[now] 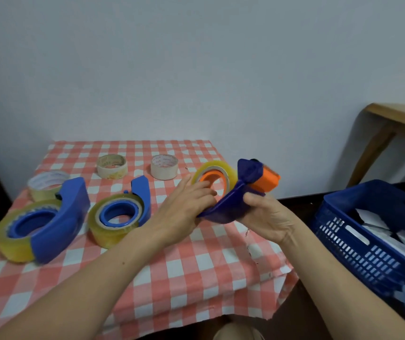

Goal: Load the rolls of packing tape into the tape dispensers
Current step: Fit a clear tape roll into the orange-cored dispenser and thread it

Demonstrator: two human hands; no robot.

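- Pale blue-grey wall fills the upper half of the frame; below it a table under a red-and-white checked cloth [172, 261] takes up the lower left and centre.
- Right hand [267, 217], just right of centre, is clamped around the underside of a dark blue dispenser [223, 207], which it holds tilted above the cloth, thumb on top of the blue body.
- That dispenser has an orange hub and an orange roller end [266, 181] pointing toward the right.
- Left hand [186, 207] is at the dispenser's left side, fingers curled against the orange hub and the clear yellowish tape roll [217, 173] seated around it; whether the fingers pinch the roll or merely press on it cannot be told.
- Both hands meet on the one dispenser, close together.
- Left of the hands, a loaded blue dispenser [120, 212] lies flat on the cloth with a clear roll on its blue hub.
- Further left, near the frame's edge, a second loaded blue dispenser [47, 224] lies flat, larger in view.
- Behind it, a loose clear roll [45, 190] rests on the cloth.
- Toward the far edge of the table sit two loose rolls, apart from each other: a cream roll [112, 166] and a white roll [164, 166].
- At the right edge of the frame stands a blue slotted plastic basket [358, 241] holding pale, blurred items.
- Upper right shows part of a wooden table [397, 121].
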